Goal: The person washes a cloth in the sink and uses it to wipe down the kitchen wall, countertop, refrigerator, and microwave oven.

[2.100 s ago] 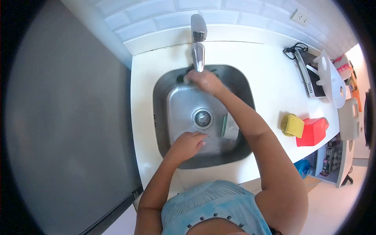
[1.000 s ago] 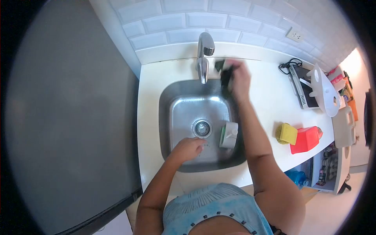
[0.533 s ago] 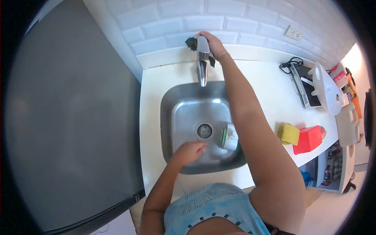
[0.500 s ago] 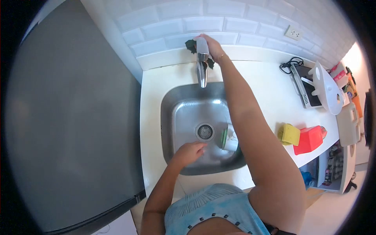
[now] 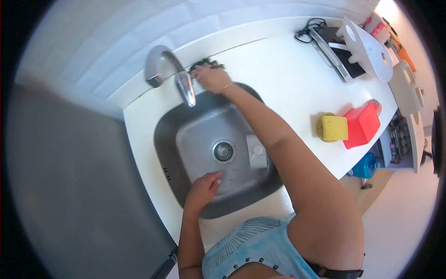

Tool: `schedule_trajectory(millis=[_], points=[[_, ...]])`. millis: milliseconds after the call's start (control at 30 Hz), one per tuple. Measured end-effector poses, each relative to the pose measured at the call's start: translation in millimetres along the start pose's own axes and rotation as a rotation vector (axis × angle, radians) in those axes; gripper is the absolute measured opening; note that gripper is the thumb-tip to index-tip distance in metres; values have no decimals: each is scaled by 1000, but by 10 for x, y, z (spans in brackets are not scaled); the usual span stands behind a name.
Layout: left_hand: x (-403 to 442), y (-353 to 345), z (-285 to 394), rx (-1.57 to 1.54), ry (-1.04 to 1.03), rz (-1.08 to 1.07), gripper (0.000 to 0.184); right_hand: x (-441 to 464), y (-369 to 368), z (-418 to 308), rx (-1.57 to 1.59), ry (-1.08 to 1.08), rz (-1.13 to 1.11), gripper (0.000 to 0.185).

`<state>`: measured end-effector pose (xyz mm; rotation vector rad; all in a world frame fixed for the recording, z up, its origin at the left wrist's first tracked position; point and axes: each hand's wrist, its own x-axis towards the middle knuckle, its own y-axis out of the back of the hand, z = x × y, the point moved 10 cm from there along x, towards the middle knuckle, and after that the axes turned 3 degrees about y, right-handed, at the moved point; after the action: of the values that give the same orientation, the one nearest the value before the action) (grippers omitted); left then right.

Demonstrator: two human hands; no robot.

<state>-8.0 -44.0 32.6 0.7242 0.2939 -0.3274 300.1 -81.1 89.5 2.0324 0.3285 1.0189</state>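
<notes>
At the back of the counter, just right of the chrome faucet [image 5: 186, 88], my right hand [image 5: 213, 79] presses on a crumpled dark green cloth [image 5: 214, 63]. Its fingers are closed over the cloth, which shows beyond them. My left hand [image 5: 202, 189] hangs over the near left part of the steel sink [image 5: 195, 144], holding nothing, with the fingers loosely bent and the thumb apart. Beyond its fingertips is the drain strainer [image 5: 223, 151]. A white cup-like container [image 5: 256, 151] lies in the right side of the sink, partly hidden by my right forearm.
On the white counter to the right are a yellow sponge [image 5: 334, 128], a red plastic holder [image 5: 362, 124], a black-topped appliance [image 5: 337, 51] with a cord, and a white plastic stand [image 5: 369, 49]. A grey panel [image 5: 69, 186] borders the left. A blue bottle [image 5: 365, 166] stands below.
My right hand has moved with the cloth from behind the faucet to its right side. The camera view has turned and shifted. My left hand stays over the sink.
</notes>
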Motion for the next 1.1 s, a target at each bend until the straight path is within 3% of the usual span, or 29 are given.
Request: schedule_trajectory(millis=[33, 167, 233, 267, 300, 333, 400, 500, 533, 633, 667, 700, 767, 800, 967, 1033, 1100], points=[[48, -49, -3, 31, 56, -52, 26, -118, 45, -157, -180, -2, 11, 28], [141, -180, 115, -13, -8, -66, 25, -254, 284, 216, -312, -158, -21, 26], [119, -136, 266, 4, -84, -35, 25, -639, 237, 1221, -115, -562, -74, 25], [108, -146, 278, 3, -87, -49, 25, -868, 780, 1110, -425, -470, -59, 24], [98, -123, 284, 6, -91, -28, 25, -1198, 1211, 1247, -322, -558, 71, 24], [80, -112, 288, 4, -92, -6, 25, -1522, 1468, 1443, -479, -674, 31, 28], [49, -132, 234, -10, -84, -16, 25, -2152, 1950, 1540, -558, -887, 168, 35], [85, -169, 262, -22, -104, -13, 25, -2257, 1746, 1161, -591, -675, 15, 36], [102, -183, 301, -28, -125, -6, 25, -2208, 1623, 871, -472, -596, -97, 38], [102, -242, 398, -8, -202, 3, 26, -2343, 1501, 103, -100, -454, -113, 34], [103, -263, 395, -10, -213, -1, 26, -2423, 1524, -102, -114, -354, -139, 31], [123, -309, 366, 17, -207, -34, 26, -2503, 1616, -239, -127, -359, -133, 31], [148, -350, 406, 38, -219, -73, 27, -2632, 1699, -414, 230, -444, -211, 26], [140, -358, 428, 14, -185, -99, 27, -2607, 1858, -426, 266, -453, -73, 24], [169, -336, 582, 48, -258, -102, 27, -1977, 2707, 218, 141, -657, 192, 24], [143, -257, 704, 44, -254, -52, 27, -1787, 3090, 648, -121, -501, 280, 25], [152, -252, 732, 48, -247, -30, 27, -1907, 3229, 1351, -142, -636, 223, 27]])
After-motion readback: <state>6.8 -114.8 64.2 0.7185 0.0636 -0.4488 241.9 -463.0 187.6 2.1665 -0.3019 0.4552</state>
